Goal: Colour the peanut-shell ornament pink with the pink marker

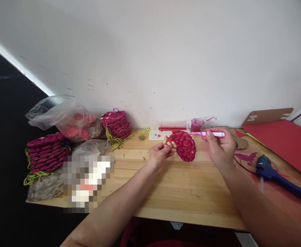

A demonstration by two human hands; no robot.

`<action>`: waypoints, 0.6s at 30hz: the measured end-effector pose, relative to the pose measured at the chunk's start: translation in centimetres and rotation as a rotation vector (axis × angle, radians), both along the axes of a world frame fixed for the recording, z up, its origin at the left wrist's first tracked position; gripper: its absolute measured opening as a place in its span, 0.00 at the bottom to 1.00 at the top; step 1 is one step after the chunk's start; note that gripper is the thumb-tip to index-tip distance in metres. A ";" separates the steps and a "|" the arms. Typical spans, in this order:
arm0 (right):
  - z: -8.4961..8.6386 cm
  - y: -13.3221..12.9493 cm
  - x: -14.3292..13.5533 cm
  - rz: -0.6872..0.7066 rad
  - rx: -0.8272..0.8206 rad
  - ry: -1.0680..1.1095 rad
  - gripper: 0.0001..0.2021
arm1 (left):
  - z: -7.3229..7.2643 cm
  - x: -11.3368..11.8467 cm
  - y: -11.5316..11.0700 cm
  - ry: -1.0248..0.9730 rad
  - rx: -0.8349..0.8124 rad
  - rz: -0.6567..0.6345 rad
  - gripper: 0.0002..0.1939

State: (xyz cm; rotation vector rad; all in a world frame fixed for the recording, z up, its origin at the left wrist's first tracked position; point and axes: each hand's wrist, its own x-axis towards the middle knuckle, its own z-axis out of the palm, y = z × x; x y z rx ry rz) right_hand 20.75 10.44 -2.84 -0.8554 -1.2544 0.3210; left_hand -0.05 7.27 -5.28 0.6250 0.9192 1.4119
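Note:
My left hand [158,156] pinches the left edge of a bumpy round disc [185,146], holding it tilted above the table. Lumps that look like peanut shells cover the disc; most are wet magenta, while those by my fingers are bare cream. Between the thumb and fingers of my right hand [223,148] is a paintbrush [215,134] with a white handle. Its magenta-stained tip points left at the disc's upper right edge; whether it touches is hard to tell. Behind the brush stands a small clear cup [197,124] stained with magenta paint.
On the wooden table [191,192], two magenta woven baskets [116,124] with yellow tassels and several plastic bags [70,120] stand left. A blurred patch [88,185] covers something there. A blue glue gun [271,173], red sheet [284,144] and cardboard [268,116] lie right. The wall rises behind.

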 end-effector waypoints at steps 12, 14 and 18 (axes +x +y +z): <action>-0.8 -1.6 -1.5 0.142 -0.007 -0.177 0.10 | -1.0 -1.2 -0.4 0.073 -0.039 -0.088 0.25; -0.7 -2.2 -1.8 0.128 0.022 -0.296 0.08 | -0.9 -1.2 -0.5 0.087 -0.042 -0.093 0.25; 0.1 -3.1 -2.0 0.068 0.100 -0.475 0.03 | -0.7 -1.0 -0.7 0.135 -0.032 -0.107 0.23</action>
